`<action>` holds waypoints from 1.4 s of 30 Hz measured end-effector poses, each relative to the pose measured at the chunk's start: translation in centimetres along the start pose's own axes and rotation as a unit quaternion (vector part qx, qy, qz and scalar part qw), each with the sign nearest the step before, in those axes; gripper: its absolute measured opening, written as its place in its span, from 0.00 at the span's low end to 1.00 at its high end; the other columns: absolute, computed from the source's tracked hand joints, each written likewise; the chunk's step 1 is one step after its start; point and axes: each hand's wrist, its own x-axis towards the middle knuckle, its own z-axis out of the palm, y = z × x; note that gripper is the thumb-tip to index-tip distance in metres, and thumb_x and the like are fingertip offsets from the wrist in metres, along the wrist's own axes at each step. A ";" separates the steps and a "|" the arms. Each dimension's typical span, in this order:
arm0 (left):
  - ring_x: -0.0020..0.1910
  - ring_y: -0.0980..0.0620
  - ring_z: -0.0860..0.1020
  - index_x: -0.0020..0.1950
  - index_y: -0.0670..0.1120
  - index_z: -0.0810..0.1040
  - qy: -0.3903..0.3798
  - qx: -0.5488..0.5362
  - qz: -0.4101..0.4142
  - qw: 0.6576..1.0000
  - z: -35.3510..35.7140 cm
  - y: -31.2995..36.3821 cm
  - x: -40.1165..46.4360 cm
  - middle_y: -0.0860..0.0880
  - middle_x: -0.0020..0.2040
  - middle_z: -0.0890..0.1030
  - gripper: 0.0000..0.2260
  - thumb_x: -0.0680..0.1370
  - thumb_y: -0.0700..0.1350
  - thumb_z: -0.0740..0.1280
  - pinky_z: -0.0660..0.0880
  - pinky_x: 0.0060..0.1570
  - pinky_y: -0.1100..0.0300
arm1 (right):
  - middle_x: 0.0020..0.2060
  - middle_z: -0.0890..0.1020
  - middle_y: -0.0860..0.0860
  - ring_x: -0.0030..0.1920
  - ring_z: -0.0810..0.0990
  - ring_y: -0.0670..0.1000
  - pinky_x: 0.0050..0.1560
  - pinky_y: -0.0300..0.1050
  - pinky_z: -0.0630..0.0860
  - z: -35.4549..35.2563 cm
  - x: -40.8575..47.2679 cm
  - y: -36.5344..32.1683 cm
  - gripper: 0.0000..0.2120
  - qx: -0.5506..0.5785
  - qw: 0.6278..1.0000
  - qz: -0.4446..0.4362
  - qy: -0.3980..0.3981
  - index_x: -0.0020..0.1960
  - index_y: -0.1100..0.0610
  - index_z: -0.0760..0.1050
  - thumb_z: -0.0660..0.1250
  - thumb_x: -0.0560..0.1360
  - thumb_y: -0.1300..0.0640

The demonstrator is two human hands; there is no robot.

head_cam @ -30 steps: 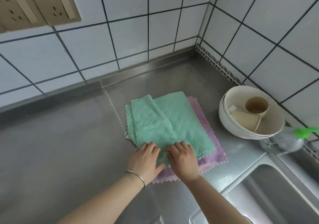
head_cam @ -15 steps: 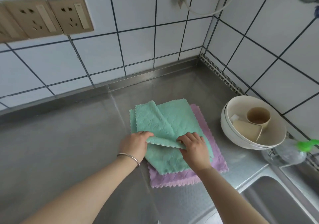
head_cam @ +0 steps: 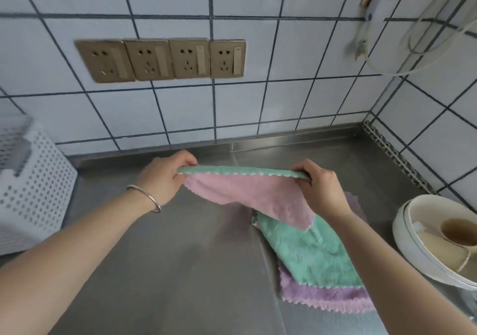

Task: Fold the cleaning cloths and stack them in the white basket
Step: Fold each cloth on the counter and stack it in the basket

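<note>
1. Change: half a second ago your hands were pinching the top cloth's near edge down on the pile. Now that cloth (head_cam: 247, 195) is up off the counter (head_cam: 180, 270), stretched level between both hands, green edge on top, pink face hanging toward you.
2. Grip: left hand (head_cam: 165, 177) pinched closed on the cloth's left corner; right hand (head_cam: 320, 190) pinched closed on the right corner. Lower tip of the cloth hangs over the pile; touching or not, cannot tell.
3. Pile (head_cam: 317, 265) sits right of centre: a green cloth over a purple one, unfolded.
4. View has swung up and left, so the basket (head_cam: 33, 187) now shows at the left edge, well apart from the cloth.
5. Meaning: looks like the first cloth is lifted free for folding; nothing folded yet, as far as I can judge.
6. Hard to see: basket cut off by the frame, inside not visible. Pile's far part hidden behind your right hand and the hanging cloth. Bowl (head_cam: 413, 257) at right is cut off too.
</note>
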 end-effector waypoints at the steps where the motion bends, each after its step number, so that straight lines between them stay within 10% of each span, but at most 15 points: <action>1: 0.46 0.47 0.78 0.54 0.45 0.76 0.011 0.001 -0.007 1.000 -1.8 -1.1 -0.1 0.50 0.47 0.81 0.10 0.76 0.36 0.63 0.71 0.43 0.58 | 0.42 0.84 0.52 0.44 0.80 0.55 0.45 0.46 0.75 0.8 1.1 -1.7 0.07 0.015 1.000 -0.001 -0.006 0.50 0.58 0.79 0.67 0.73 0.64; 17: 0.38 0.55 0.77 0.43 0.47 0.82 0.164 -0.012 -0.104 0.981 -15.2 -14.8 -6.1 0.59 0.36 0.80 0.07 0.70 0.36 0.71 0.71 0.42 0.63 | 0.38 0.79 0.48 0.38 0.75 0.45 0.36 0.28 0.67 9.3 3.7 -17.5 0.04 0.212 0.977 -0.018 0.011 0.43 0.53 0.77 0.68 0.73 0.61; 20: 0.40 0.60 0.76 0.47 0.56 0.77 0.076 0.008 -0.084 0.994 -12.0 -17.6 -10.6 0.69 0.37 0.78 0.14 0.68 0.38 0.72 0.74 0.43 0.61 | 0.35 0.77 0.42 0.37 0.75 0.37 0.38 0.28 0.68 11.5 0.0 -15.3 0.05 0.162 0.983 -0.073 -0.056 0.40 0.52 0.79 0.73 0.69 0.61; 26: 0.45 0.55 0.80 0.44 0.59 0.83 -0.115 0.135 -0.034 0.984 -3.6 -20.1 -17.4 0.58 0.43 0.82 0.09 0.69 0.47 0.67 0.76 0.42 0.61 | 0.33 0.79 0.41 0.35 0.78 0.43 0.34 0.33 0.69 17.3 -7.3 -9.2 0.11 -0.024 0.970 -0.147 -0.193 0.37 0.48 0.82 0.77 0.61 0.63; 33: 0.59 0.56 0.74 0.67 0.58 0.70 -0.455 0.104 -0.182 0.866 0.5 -20.0 -18.7 0.58 0.61 0.76 0.26 0.70 0.60 0.68 0.69 0.57 0.64 | 0.46 0.75 0.40 0.49 0.70 0.42 0.53 0.37 0.68 19.9 -11.6 -7.0 0.11 -0.141 0.890 -0.108 -0.421 0.55 0.44 0.77 0.64 0.74 0.45; 37: 0.58 0.55 0.76 0.63 0.52 0.74 -0.334 0.005 -0.297 0.894 -0.1 -21.1 -15.3 0.54 0.59 0.78 0.18 0.74 0.56 0.66 0.69 0.56 0.65 | 0.42 0.75 0.38 0.46 0.73 0.41 0.54 0.39 0.72 20.2 -9.9 -8.0 0.30 -0.084 0.891 -0.018 -0.447 0.53 0.46 0.77 0.56 0.65 0.26; 42: 0.43 0.45 0.82 0.34 0.48 0.78 -0.095 -0.095 -0.438 0.889 2.1 -24.7 -9.5 0.45 0.41 0.85 0.09 0.74 0.47 0.65 0.78 0.52 0.52 | 0.45 0.80 0.49 0.42 0.77 0.49 0.43 0.41 0.73 22.6 -3.4 -8.7 0.12 -0.011 0.933 0.188 -0.307 0.57 0.53 0.78 0.63 0.76 0.52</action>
